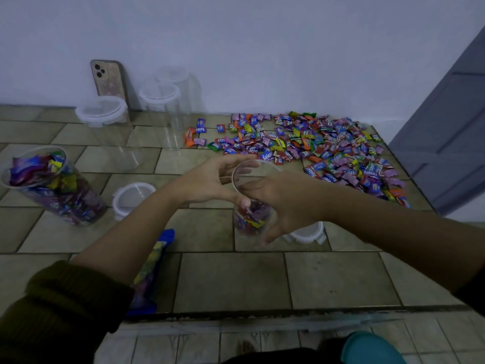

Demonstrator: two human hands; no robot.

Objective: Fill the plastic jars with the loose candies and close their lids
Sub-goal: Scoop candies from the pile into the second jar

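Head view, left hand point(210, 183): curved round the jar point(250, 222) near its rim, holding it.
Right hand point(286, 206): against jar's right side, fingers pointing down; grip unclear.
Jar: mid-counter point(236, 279), partly filled.
Candies point(328, 148): loose heap toward far right corner, wrappers reading "Relaxa".
Full jar point(52, 190): left edge, lidless.

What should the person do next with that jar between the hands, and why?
Probably reach the right hand to the candy pile for another handful: the jar holds candies only near its bottom, and many lie loose behind it.
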